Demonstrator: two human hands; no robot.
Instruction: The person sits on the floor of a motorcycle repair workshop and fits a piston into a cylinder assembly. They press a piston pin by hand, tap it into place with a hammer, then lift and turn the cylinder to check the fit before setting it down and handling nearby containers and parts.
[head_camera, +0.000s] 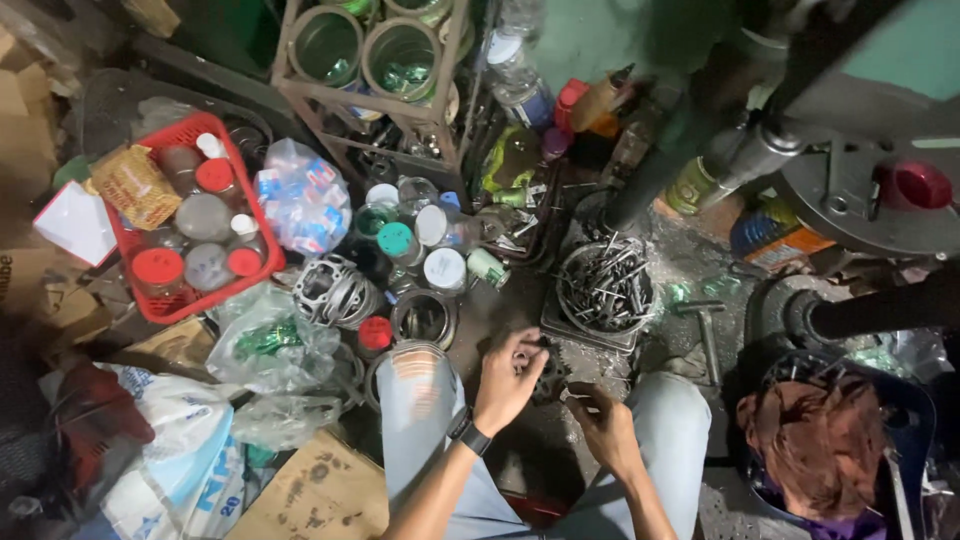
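I look down between my knees in light jeans. My left hand (510, 375), with a dark watch on its wrist, is curled around a dark round metal part (547, 378) held just above the oily floor. My right hand (602, 420) sits close beside it, fingers pinched on a small thin metal piece (573, 396) that points toward the round part. What the small piece is, I cannot tell. Just beyond the hands stands a round tin (604, 287) full of bolts and metal rods.
A red basket (258, 232) of capped jars stands at left, with plastic bags, more jars and a finned engine cylinder (335, 292) near it. A hammer (703, 328) lies at right. A basin (910, 402) with a brown rag sits lower right, a vehicle's parts above it.
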